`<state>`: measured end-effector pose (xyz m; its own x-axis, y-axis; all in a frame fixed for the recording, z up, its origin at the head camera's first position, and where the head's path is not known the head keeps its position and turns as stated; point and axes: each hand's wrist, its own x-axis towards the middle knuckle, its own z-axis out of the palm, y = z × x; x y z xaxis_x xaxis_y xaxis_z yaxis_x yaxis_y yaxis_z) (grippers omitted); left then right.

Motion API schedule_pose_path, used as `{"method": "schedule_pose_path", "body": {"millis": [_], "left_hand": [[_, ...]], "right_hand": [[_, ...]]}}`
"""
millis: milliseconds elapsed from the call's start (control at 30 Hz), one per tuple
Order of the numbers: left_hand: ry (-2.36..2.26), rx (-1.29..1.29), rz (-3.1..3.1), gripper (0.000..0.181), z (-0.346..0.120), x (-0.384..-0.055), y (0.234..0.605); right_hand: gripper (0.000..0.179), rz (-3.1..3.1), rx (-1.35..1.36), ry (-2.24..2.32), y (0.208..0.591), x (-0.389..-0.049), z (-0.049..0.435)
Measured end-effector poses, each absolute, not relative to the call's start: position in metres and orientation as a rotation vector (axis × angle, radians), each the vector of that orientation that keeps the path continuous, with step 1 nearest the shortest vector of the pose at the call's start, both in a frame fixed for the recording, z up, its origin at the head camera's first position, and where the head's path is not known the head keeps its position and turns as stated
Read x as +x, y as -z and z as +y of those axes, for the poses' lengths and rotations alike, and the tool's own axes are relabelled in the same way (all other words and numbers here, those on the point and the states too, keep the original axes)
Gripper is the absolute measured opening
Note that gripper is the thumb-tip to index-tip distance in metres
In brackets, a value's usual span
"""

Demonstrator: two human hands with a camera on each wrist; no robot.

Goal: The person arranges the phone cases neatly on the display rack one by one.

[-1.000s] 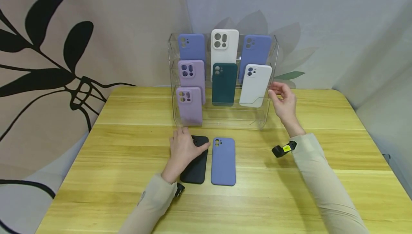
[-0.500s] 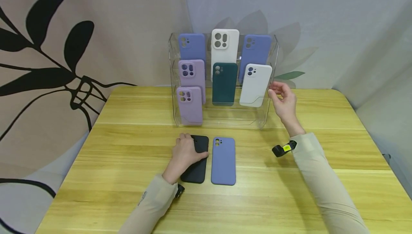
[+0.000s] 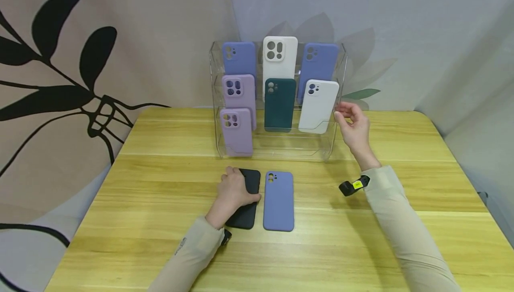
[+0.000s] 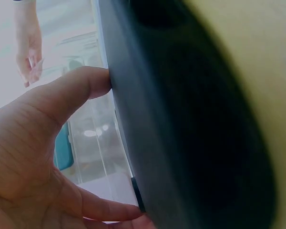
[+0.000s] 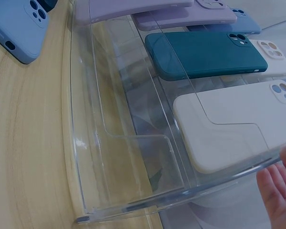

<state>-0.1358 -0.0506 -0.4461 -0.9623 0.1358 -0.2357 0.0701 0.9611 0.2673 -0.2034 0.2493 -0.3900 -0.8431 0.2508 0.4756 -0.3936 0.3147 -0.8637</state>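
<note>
In the head view my left hand [image 3: 233,189] grips a black phone case [image 3: 246,211] lying on the table. The left wrist view has the thumb and fingers on the edges of the black case [image 4: 152,124]. My right hand [image 3: 355,127] is at the right side of a clear tiered display rack [image 3: 281,151]. Its thumb and fingers pinch the rack's clear side edge in the right wrist view, partly cut off by the frame. Beside the black case lies a blue-violet phone case [image 3: 279,203], untouched.
Upright in the rack stand a white case [image 3: 319,107], a dark green case [image 3: 279,104] and lilac cases [image 3: 237,133]. Behind them, on the top tier, are a taller white case [image 3: 281,67] and blue-violet cases [image 3: 241,58]. A wall rises behind the wooden table [image 3: 160,194].
My left hand has come down and slightly toward me, from over the top of the black case onto its edges. The right hand stays at the rack.
</note>
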Motion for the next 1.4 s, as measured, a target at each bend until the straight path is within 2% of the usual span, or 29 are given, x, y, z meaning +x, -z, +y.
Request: {"method": "schedule_pose_path", "body": {"millis": [400,733,1400], "left_hand": [[-0.359,0.17,2.871,0.1,-0.051,-0.136,0.447],[-0.571,0.211,3.024,0.102,-0.051,-0.136,0.438],[-0.889,0.439,3.359,0.1,-0.036,-0.141,0.425]], "right_hand": [[0.023,-2.038,0.105,-1.57,0.411,-0.219,0.26],[0.021,-2.031,0.117,-1.567,0.389,-0.203,0.248],[0.022,-2.034,0.155,-1.56,0.389,-0.202,0.248]]}}
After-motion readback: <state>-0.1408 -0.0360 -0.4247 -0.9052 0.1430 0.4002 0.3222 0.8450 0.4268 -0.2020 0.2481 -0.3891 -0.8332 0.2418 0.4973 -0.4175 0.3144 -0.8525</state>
